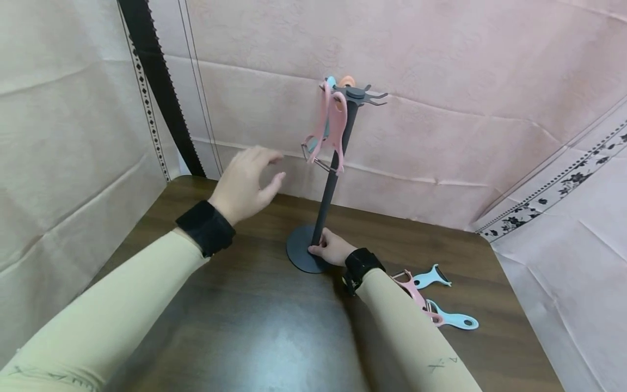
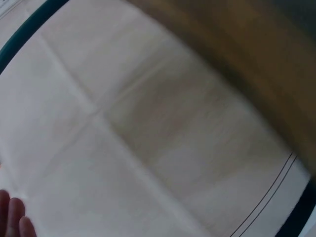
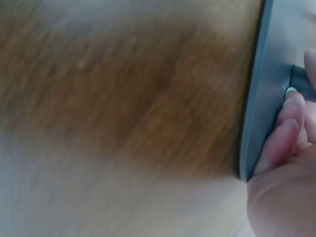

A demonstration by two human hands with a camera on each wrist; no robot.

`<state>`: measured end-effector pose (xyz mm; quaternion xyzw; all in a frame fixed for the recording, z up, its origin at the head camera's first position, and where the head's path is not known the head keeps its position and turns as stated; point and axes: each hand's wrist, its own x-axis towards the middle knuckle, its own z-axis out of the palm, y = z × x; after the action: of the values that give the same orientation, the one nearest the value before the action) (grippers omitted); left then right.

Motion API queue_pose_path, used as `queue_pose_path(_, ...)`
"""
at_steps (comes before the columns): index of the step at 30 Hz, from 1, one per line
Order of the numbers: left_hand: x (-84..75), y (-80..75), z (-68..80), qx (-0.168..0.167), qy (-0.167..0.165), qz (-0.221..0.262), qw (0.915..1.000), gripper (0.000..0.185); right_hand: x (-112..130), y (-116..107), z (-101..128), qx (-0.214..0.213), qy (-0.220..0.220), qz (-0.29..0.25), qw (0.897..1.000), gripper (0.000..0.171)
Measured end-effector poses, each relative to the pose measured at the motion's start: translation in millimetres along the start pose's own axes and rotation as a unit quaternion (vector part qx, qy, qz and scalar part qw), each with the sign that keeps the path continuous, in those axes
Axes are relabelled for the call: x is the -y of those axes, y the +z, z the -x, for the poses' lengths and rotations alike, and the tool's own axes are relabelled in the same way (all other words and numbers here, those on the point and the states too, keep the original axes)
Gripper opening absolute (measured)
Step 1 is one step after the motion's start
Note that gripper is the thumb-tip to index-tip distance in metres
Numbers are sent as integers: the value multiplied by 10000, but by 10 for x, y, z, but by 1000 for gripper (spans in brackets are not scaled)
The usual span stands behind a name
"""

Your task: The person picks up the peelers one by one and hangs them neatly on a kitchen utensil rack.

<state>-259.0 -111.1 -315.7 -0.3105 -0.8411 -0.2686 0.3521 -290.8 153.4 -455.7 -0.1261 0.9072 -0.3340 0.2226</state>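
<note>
A dark grey stand [image 1: 329, 196] with a round base [image 1: 297, 249] and hooked arms on top rises from the table. My right hand [image 1: 335, 248] grips the foot of its pole; in the right wrist view, curled fingers [image 3: 282, 140] lie against the base beside the pole [image 3: 301, 83]. Pink peelers [image 1: 338, 122] hang from the left side of the hooks, overlapping a light blue peeler [image 1: 331, 81] and an orange one [image 1: 347, 81]. Left of them, my left hand [image 1: 245, 182] is raised with relaxed fingers, holding nothing. Only its fingertips [image 2: 16, 215] show in the left wrist view.
Right of the stand, by my right forearm, lie a light blue peeler [image 1: 431, 277], a pink peeler [image 1: 413, 288] partly hidden by the sleeve, and another light blue peeler [image 1: 460, 320]. Pale cloth [image 1: 441, 136] hangs behind and beside the brown wooden table [image 1: 235, 310].
</note>
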Motion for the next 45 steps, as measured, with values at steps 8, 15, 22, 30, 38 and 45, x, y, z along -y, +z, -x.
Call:
queue_pose_path(8, 47, 542, 435, 1326, -1424, 709, 9783, 39, -46, -68, 137, 112, -381, -86, 9992, 20)
queue_pose_path(15, -54, 918, 522, 1659, -1891, 1685, 9531, 46, -215, -324, 436, -181, -758, 193, 9968, 24)
queue_pose_path(22, -201, 1174, 521, 1722, -2039, 2369, 9341, 50, -609, -780, 965, -487, -963, 1302, 9856, 26)
queue_pose_path(30, -334, 1399, 473, 1513, -2638, 3461, 8876, 43, -946, -930, 1433, -728, -1148, 2665, 9542, 12)
queue_pose_path(38, -464, 1569, 310, 1450, -3706, 3717, 8387, 24, -1108, -1019, 1659, -699, -713, 2934, 9508, 24)
queue_pose_path(45, -436, 1762, 286, 1617, -4412, 3424, 8136, 51, -1279, -1023, 1677, -821, -1064, 3603, 9231, 41)
